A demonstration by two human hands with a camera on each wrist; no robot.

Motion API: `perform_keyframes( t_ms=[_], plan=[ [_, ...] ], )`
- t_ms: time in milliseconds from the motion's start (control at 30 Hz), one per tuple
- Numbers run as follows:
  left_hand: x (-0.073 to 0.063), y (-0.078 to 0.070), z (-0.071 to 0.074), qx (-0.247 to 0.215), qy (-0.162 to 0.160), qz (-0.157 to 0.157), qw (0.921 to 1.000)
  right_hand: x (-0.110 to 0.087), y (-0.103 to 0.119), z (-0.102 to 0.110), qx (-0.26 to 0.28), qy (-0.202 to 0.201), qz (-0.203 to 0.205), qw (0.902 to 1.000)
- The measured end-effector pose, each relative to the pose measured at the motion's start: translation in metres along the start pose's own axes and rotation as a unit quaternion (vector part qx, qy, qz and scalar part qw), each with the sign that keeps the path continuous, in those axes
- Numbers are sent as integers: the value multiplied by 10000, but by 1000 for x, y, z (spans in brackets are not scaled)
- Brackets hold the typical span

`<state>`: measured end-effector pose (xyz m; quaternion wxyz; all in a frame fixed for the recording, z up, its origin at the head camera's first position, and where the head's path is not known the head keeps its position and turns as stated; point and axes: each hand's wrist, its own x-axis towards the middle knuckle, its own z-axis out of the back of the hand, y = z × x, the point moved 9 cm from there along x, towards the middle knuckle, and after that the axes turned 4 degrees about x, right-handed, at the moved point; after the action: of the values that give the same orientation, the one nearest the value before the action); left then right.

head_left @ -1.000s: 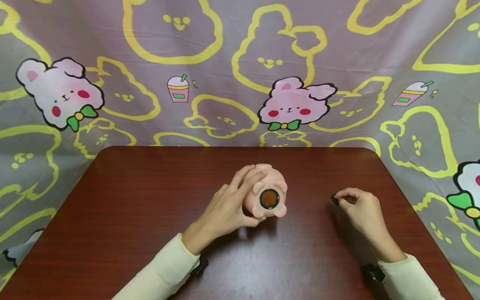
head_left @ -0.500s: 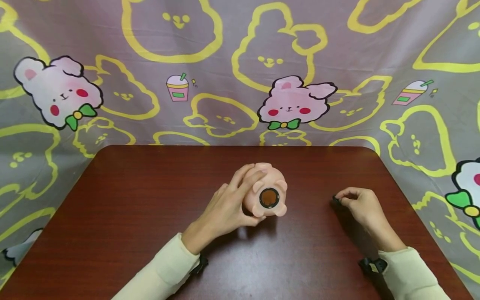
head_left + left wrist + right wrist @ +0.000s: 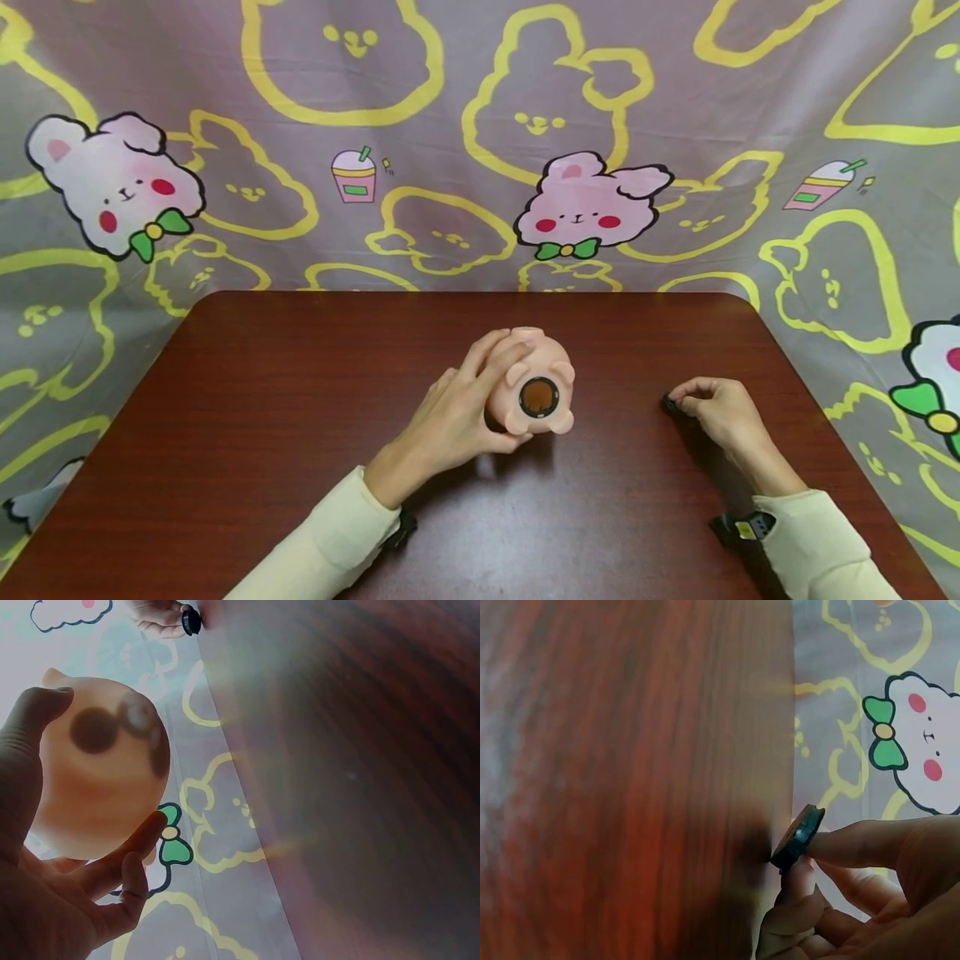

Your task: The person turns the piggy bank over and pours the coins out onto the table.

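A pink piggy bank lies tipped so its underside, with stubby feet around a round black-rimmed opening, faces the head camera. My left hand grips it from the left, thumb low and fingers over the top. In the left wrist view the rounded piggy bank shows against the light, thumb on one side and fingers on the other. To the right, my right hand pinches a small round black plug between thumb and fingertips, close to the tabletop. The right wrist view shows the plug tilted on its edge.
Both hands work over a dark red-brown wooden table with rounded far corners. A grey curtain with yellow outlines and cartoon rabbits hangs behind and along both sides. A black strapped device sits at the right wrist.
My right hand turns slightly at the wrist, bringing more of its wrist device into view, and the plug changes tilt a little. The left hand and piggy bank stay in place.
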<state>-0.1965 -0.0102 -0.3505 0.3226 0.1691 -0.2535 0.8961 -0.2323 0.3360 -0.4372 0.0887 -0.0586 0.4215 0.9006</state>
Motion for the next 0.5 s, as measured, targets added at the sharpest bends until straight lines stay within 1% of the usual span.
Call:
perform_keyframes(
  t_ms=[500],
  plan=[
    [1, -1, -1, 50, -11, -18, 10000, -1, -2, 5, 112, -254, -82, 9996]
  ],
)
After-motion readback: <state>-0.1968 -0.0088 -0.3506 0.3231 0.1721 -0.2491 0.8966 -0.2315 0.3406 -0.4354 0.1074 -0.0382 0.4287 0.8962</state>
